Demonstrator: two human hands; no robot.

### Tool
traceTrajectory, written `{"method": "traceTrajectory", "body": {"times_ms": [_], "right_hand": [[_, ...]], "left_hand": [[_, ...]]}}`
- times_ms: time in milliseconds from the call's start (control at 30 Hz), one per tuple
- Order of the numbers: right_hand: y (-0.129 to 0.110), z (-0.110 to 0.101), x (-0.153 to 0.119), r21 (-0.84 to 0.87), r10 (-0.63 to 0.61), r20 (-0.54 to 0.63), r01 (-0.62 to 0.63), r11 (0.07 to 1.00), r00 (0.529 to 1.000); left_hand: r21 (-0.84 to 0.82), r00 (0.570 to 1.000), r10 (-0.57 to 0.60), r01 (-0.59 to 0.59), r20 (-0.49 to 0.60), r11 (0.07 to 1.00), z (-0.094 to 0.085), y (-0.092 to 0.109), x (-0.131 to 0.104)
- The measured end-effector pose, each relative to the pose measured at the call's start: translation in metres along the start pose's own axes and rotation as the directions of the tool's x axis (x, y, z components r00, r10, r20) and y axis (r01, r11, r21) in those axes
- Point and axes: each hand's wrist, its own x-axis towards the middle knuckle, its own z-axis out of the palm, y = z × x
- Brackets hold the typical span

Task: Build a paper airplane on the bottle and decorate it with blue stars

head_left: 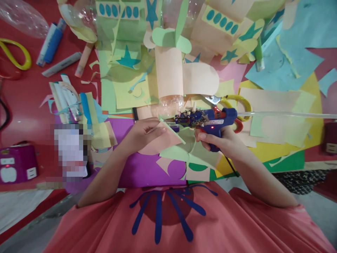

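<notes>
My right hand (pixel 218 140) is wrapped round the handle of a blue glue gun (pixel 210 121), whose small red light is lit. A clear glue stick (pixel 284 114) runs out of its back to the right. My left hand (pixel 147 135) pinches a folded paper piece (pixel 171 137), pinkish with a pale green edge. The gun's nozzle points left, close to my left fingertips; whether it touches the paper I cannot tell. Behind them lies a plastic bottle (pixel 170 102) wrapped in cream paper (pixel 169 70), with green rounded flaps (pixel 172 38) at its far end.
Yellow-handled scissors (pixel 242 102) lie behind the gun. Markers (pixel 54 44) and more scissors (pixel 21 52) are at the left, above a purple box (pixel 18 163). Cut paper scraps, a purple sheet (pixel 131 172) and blue sheets (pixel 289 59) cover much of the red table (pixel 15 112).
</notes>
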Motion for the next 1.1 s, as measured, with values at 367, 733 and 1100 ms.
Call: {"method": "traceTrajectory", "body": {"times_ms": [367,733,1100], "right_hand": [[-0.0029,-0.0003,-0.0033,-0.03,0.042,-0.003,-0.042,0.999,0.999],[0.0021,-0.0042,-0.0069,-0.018,0.055,-0.02,-0.056,0.998,0.998],[0.0051,-0.0071,-0.0096,0.007,0.044,-0.014,-0.044,0.999,0.999]], "left_hand": [[0.003,0.998,-0.046,0.046,-0.039,0.999,0.0003,0.0013,0.0004],[-0.008,0.995,-0.077,0.077,-0.066,0.997,-0.0012,-0.001,0.0],[-0.017,0.986,-0.123,0.122,-0.113,0.992,0.0007,-0.0013,-0.0011]]}}
